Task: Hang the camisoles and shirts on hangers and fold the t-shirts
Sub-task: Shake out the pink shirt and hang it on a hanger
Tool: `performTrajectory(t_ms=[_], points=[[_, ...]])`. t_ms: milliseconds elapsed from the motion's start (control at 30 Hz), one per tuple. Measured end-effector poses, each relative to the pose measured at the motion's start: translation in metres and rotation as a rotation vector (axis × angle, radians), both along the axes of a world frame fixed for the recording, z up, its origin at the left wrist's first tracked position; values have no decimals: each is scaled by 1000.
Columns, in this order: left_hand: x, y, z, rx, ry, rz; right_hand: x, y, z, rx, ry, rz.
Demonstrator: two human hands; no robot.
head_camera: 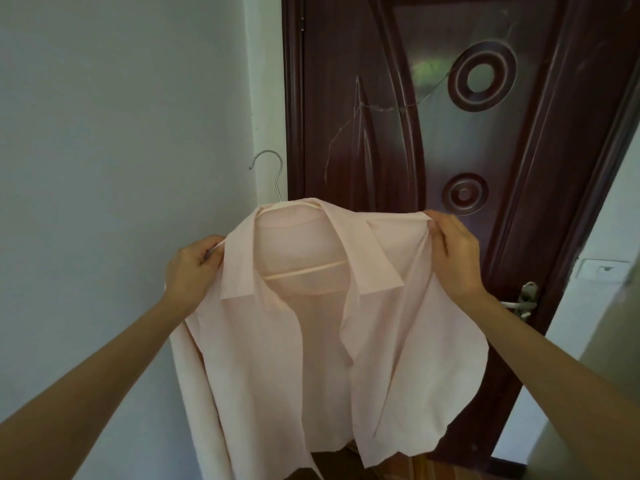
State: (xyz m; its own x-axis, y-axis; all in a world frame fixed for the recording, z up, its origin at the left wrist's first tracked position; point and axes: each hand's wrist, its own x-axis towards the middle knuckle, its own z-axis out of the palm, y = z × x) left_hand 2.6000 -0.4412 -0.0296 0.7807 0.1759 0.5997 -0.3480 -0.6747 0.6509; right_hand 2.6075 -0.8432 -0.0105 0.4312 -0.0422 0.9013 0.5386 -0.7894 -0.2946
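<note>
You hold a pale pink collared button-front shirt (332, 341) up in the air in front of you, between a light grey-white wall (121, 116) and a dark reddish-brown wooden door (363, 98) with carved rings and a cracked frosted glass panel. The shirt is draped over a pale cream plastic hanger with a silver metal hook (304, 270); the hook rises above the collar at the upper left, free of any rail, and the hanger's crossbar shows through the open neck. Your left hand (192, 271) has its fingers curled in, pinching the left end of the hanger together with the shirt's shoulder beside the collar. Your right hand (453, 254) has its fingers and thumb closed on the shirt's other shoulder, lifting the fabric up and outward so that it bunches under your fingertips. The shirt's front hangs open, both plackets falling apart below the collar, and the collar points lie spread to either side. The left sleeve drops straight down past your left forearm, while the right panel flares out toward your right forearm. Behind your right wrist, a silver lever door handle (523, 301) sits on the door's edge, and a white wall switch plate (602, 270) is fixed just beside the door frame.
</note>
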Motion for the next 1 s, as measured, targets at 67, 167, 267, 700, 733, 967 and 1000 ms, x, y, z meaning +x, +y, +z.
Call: performTrajectory(t_ms=[67,167,267,700,733,967,1000], points=[[-2,1,-2,21,0,-4,-4,-2,10,113,137,142],[-4,-2,-1,27,2,-21,0,-5,22,461,478,342],[-5,-9,5,29,-9,-27,2,-7,27,615,685,356],[-6,-13,16,99,-81,29,-11,0,16,27,385,222],[-6,-14,17,96,-81,24,-11,4,19,29,424,279],[-9,-15,15,102,-81,30,-12,25,35,325,539,456],[-9,-15,15,102,-75,33,-12,27,39,358,577,453]])
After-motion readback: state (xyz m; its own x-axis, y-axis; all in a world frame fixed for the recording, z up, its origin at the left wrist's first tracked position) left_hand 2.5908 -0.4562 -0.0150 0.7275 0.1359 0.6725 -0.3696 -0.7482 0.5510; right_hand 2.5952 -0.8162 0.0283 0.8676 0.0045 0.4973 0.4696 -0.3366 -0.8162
